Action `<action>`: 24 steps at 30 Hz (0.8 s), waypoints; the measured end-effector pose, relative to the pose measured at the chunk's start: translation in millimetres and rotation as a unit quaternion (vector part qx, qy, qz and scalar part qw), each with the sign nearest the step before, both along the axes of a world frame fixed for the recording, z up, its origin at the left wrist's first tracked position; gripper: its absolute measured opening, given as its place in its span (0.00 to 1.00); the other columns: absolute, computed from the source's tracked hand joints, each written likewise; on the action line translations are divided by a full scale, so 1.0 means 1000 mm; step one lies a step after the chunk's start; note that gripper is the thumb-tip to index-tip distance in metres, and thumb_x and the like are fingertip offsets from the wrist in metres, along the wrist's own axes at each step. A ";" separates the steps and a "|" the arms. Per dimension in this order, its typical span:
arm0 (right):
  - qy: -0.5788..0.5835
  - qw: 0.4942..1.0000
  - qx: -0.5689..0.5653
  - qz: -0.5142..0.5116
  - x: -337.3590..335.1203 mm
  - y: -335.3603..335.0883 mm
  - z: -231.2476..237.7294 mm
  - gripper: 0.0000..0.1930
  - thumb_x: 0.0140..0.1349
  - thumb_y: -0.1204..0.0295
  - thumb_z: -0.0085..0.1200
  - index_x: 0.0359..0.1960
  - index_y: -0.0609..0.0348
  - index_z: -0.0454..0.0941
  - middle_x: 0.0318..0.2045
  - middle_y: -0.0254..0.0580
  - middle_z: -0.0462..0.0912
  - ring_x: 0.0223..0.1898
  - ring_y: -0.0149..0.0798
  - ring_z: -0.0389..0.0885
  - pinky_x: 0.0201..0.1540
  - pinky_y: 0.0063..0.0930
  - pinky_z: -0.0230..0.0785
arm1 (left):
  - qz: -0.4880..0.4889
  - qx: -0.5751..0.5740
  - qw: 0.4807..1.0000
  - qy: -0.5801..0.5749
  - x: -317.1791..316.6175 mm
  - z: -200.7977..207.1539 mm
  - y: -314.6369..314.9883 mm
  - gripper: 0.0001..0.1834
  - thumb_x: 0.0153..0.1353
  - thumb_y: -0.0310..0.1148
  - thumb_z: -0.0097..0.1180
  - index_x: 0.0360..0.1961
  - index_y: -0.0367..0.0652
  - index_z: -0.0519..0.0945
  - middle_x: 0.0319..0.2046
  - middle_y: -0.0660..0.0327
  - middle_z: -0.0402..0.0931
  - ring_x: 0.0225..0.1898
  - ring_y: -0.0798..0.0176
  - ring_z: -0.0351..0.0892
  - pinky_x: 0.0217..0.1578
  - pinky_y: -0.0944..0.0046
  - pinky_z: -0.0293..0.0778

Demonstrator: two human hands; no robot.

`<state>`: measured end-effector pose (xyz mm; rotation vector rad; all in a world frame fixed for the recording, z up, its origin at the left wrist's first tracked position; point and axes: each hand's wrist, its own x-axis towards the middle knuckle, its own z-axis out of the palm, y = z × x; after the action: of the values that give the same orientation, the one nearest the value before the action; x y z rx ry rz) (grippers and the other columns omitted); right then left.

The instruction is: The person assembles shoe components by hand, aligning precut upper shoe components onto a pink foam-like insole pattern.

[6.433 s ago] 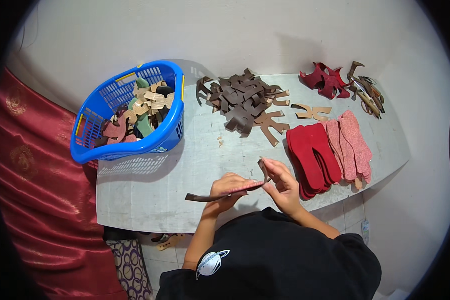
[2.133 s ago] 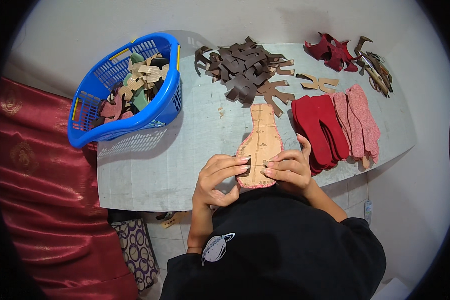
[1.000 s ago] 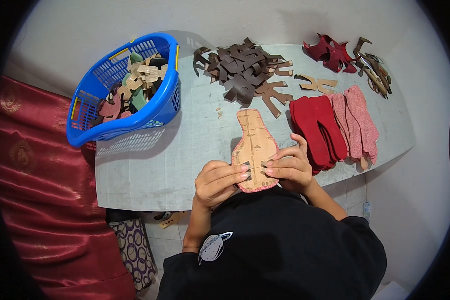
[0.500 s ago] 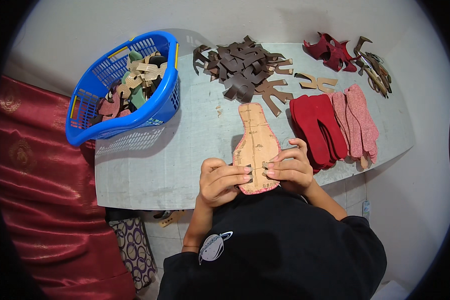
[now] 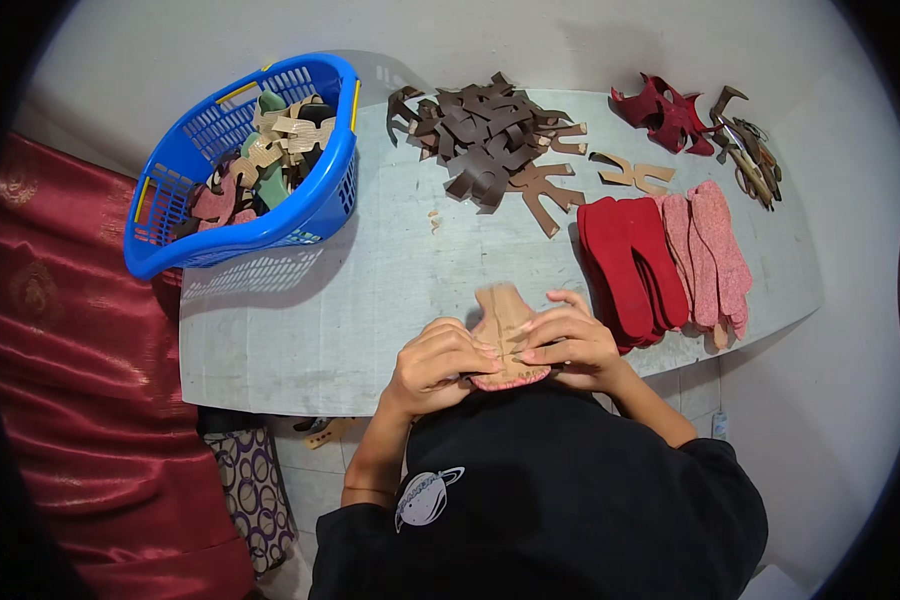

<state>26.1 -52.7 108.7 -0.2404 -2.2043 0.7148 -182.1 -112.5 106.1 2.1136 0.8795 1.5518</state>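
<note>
Close to my body, over the table's front edge, I hold a tan insole (image 5: pixel 506 318) with a pink rim. Its tan underside faces up, marked with lines and smudges, and its narrow end points away from me. My left hand (image 5: pixel 436 368) is closed on the left edge, fingertips pressing on the tan face. On the opposite edge my right hand (image 5: pixel 576 345) grips it with thumb and fingers, the index finger raised. Dark bits show at the fingertips, too small to make out fully. The insole looks foreshortened and slightly blurred.
A blue basket (image 5: pixel 240 240) of cut pieces stands at the far left. Brown strap pieces (image 5: pixel 485 150) lie heaped at the back. Red soles (image 5: pixel 620 270) and pink soles (image 5: pixel 715 255) sit right, behind them a tan strap (image 5: pixel 632 175), red uppers (image 5: pixel 667 118) and hand tools (image 5: pixel 748 155).
The insole has tilted in my hands, so its long tan face now looks much shorter. Both hands still grip its edges. The view has shifted slightly.
</note>
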 end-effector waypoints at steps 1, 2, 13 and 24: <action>0.036 0.996 -0.078 0.016 -0.001 -0.002 -0.002 0.13 0.40 0.78 0.61 0.31 0.56 0.78 0.31 0.32 0.78 0.37 0.34 0.76 0.52 0.40 0.56 | -0.001 -0.019 1.000 -0.010 0.001 0.002 -0.001 0.15 0.30 0.19 0.64 0.25 0.39 0.78 0.24 0.62 0.76 0.26 0.63 0.76 0.30 0.66 0.69; 0.071 0.985 -0.155 0.032 -0.002 -0.003 -0.002 0.14 0.40 0.79 0.61 0.32 0.58 0.78 0.31 0.34 0.79 0.37 0.35 0.76 0.50 0.38 0.60 | 0.001 -0.015 1.000 -0.009 0.003 0.003 0.000 0.15 0.30 0.19 0.64 0.25 0.39 0.78 0.24 0.62 0.76 0.26 0.63 0.76 0.30 0.66 0.69; 0.034 0.913 -0.400 -0.073 -0.010 -0.026 -0.009 0.13 0.43 0.79 0.63 0.34 0.62 0.77 0.32 0.39 0.77 0.37 0.29 0.74 0.37 0.20 0.66 | 0.076 -0.295 0.950 -0.063 0.012 -0.010 -0.019 0.12 0.35 0.23 0.69 0.23 0.37 0.78 0.22 0.60 0.75 0.25 0.70 0.73 0.26 0.74 0.65; -0.048 0.941 -0.332 -0.044 -0.007 -0.008 -0.033 0.11 0.42 0.68 0.64 0.25 0.56 0.76 0.23 0.32 0.75 0.33 0.34 0.70 0.44 0.28 0.57 | 0.056 -0.334 0.940 -0.051 0.007 -0.020 -0.010 0.10 0.38 0.29 0.68 0.19 0.38 0.77 0.20 0.62 0.74 0.23 0.72 0.72 0.27 0.73 0.66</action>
<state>18.8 -60.9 75.5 -0.7198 -1.9514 1.4048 -175.0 -122.9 86.5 1.5040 1.2846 1.1632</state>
